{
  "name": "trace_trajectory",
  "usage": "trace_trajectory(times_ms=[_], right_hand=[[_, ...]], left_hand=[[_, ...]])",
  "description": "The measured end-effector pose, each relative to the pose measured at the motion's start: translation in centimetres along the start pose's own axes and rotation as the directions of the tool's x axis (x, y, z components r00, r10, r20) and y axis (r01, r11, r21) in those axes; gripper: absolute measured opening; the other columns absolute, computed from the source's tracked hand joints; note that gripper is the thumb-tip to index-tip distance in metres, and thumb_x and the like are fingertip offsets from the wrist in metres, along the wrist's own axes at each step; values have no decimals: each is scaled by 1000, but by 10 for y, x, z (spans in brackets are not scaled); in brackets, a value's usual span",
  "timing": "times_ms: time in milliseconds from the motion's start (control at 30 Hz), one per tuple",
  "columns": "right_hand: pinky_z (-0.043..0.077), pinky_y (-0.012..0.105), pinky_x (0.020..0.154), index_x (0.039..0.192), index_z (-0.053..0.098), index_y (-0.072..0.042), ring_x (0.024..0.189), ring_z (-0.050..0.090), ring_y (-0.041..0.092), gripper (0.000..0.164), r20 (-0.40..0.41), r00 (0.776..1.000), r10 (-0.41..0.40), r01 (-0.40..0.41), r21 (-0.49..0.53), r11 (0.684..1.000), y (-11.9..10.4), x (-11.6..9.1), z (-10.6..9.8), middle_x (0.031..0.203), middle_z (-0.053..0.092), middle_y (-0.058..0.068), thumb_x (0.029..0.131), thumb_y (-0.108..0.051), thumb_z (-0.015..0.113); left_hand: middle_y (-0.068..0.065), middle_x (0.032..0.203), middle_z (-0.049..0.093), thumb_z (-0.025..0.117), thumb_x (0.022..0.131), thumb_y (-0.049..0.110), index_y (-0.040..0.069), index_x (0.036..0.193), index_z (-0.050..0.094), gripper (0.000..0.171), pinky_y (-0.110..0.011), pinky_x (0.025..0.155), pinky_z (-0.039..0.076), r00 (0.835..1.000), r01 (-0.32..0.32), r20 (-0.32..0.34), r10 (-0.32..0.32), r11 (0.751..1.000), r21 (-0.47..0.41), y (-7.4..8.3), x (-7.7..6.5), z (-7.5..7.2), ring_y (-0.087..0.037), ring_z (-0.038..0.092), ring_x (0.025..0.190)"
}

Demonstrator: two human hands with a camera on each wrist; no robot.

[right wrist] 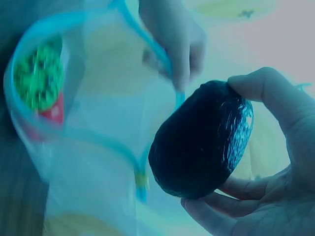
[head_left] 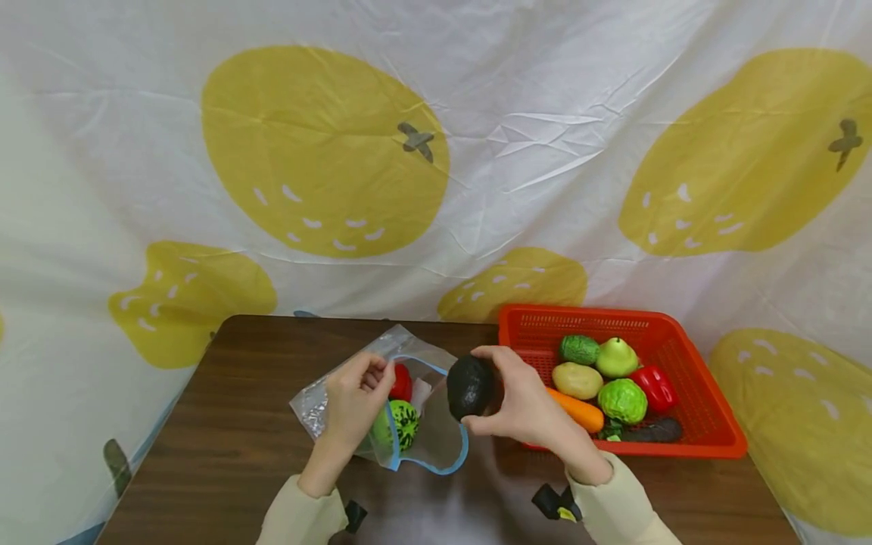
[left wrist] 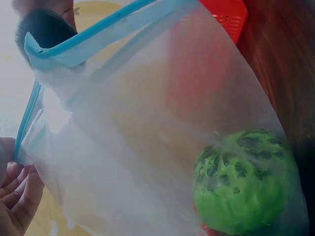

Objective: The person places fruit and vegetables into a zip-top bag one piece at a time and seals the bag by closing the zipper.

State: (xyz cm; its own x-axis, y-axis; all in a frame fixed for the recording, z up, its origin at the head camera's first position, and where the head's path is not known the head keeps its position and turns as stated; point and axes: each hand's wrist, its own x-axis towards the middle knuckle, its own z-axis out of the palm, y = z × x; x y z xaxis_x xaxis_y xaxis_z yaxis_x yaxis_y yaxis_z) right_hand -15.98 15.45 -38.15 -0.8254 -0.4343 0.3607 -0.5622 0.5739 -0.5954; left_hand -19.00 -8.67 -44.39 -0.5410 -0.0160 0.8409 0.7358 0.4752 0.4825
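Between the fingers and thumb of my right hand is a dark avocado, held at the right side of a clear zip bag's mouth. My left hand pinches the blue-trimmed edge of the zip bag, whose mouth gapes open. Inside the bag lie a green melon with dark markings and a red item, partly hidden. The left wrist view shows the melon through the bag's wall. In the right wrist view the avocado is close up, beside the blue rim.
A red plastic basket stands at the right of the brown wooden table. It holds a pear, a potato, a carrot, a cabbage, a red pepper and other vegetables. A lemon-print cloth hangs behind.
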Motion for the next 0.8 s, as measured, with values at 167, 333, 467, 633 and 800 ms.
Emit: trace_trajectory(times_ms=[167,333,467,633,800], right_hand=[[52,33,82,123,49,0,93,57,17,73,102,994,-47,38,93,995,-10,0,24,113,56,7,61,-19,85],[51,34,84,124,49,2,98,56,21,74,120,991,-53,38,128,991,-6,3,60,118,55,11,62,-19,84],[48,37,88,123,48,2,106,53,24,78,29,993,-112,110,65,992,4,8,95,120,54,12,59,-23,85],[44,37,94,123,48,-1,111,50,25,80,-4,982,-188,188,58,980,15,23,125,122,53,12,59,-27,87],[41,30,90,119,53,-5,101,50,20,69,91,957,-277,266,110,958,17,43,138,113,58,7,61,-23,85]], left_hand=[[-6,59,57,69,71,-10,0,68,58,15,-13,42,43,1000,-12,7,12,1000,-9,0,0,0,-8,51,47],[-5,59,57,68,71,-9,2,69,59,14,-13,42,43,999,-31,29,32,999,-29,0,-1,0,-8,52,46],[-4,58,58,67,71,-8,2,69,60,12,-13,41,43,998,-47,42,48,998,-36,1,-2,0,-9,53,45],[-3,60,57,66,69,-9,2,71,60,12,-13,42,43,995,-89,39,91,995,-50,2,-3,1,-9,52,46],[-3,61,57,65,70,-8,2,71,60,11,-13,43,42,994,-101,32,101,995,-14,3,-3,0,-10,52,47]])
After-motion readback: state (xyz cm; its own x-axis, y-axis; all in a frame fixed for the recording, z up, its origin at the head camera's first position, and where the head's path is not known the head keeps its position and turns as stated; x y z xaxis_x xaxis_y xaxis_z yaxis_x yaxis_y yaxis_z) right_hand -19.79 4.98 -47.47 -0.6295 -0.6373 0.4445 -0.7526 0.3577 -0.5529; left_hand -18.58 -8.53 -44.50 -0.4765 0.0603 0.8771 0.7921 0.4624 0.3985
